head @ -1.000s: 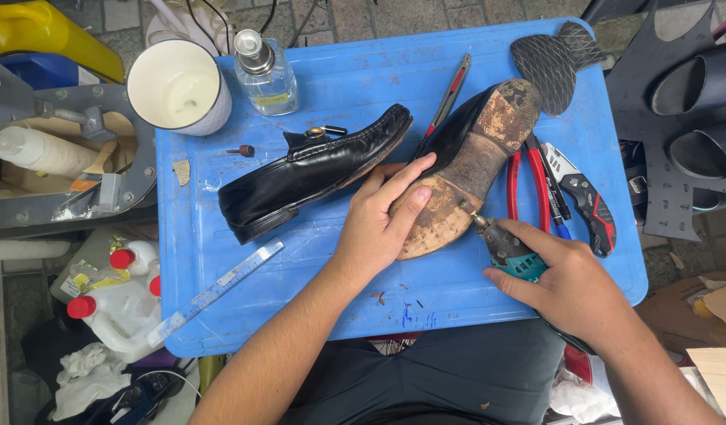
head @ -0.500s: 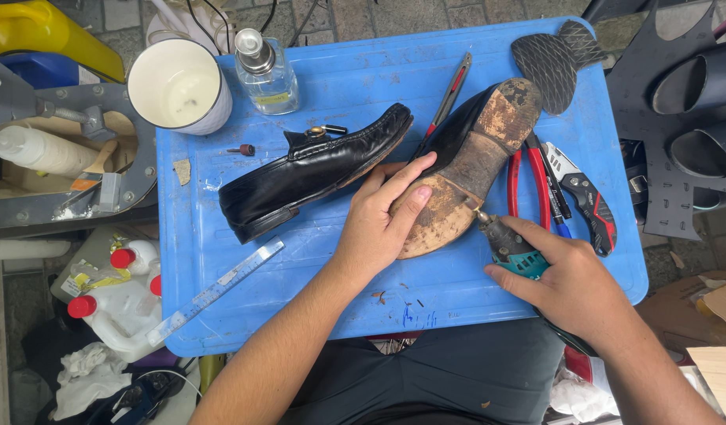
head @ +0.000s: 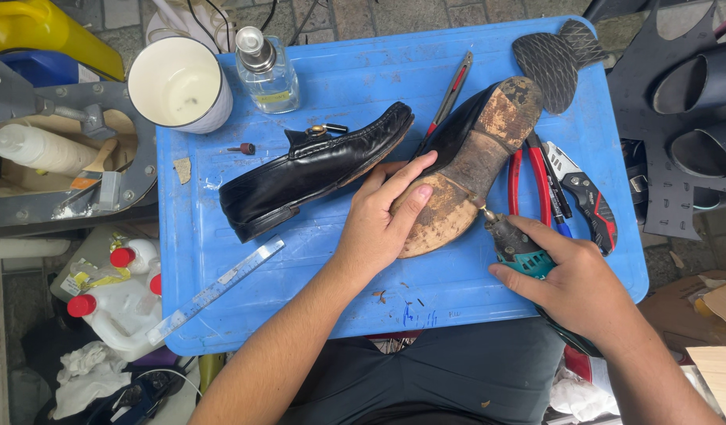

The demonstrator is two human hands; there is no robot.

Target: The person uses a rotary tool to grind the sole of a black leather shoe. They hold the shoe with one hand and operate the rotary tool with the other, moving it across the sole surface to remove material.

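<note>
Got the upturned shoe [head: 465, 169] lying sole-up in the middle of the blue table [head: 315, 307], its mate, the black loafer [head: 315, 169], just to the left of it. My left hand [head: 382, 220] is flat on the forepart of the sole, fingers spread, pinning it down. My right hand [head: 571, 287] is wrapped around the teal rotary tool [head: 514, 245], its tip touching the sole's edge near the waist. I'd say the trick here is light pressure and short passes along the edge, letting the bit do the work, and keeping my left fingertips away from it. The red pliers [head: 528, 177] and utility knife [head: 587, 197] sit just right of the shoe, so watch the elbow.
</note>
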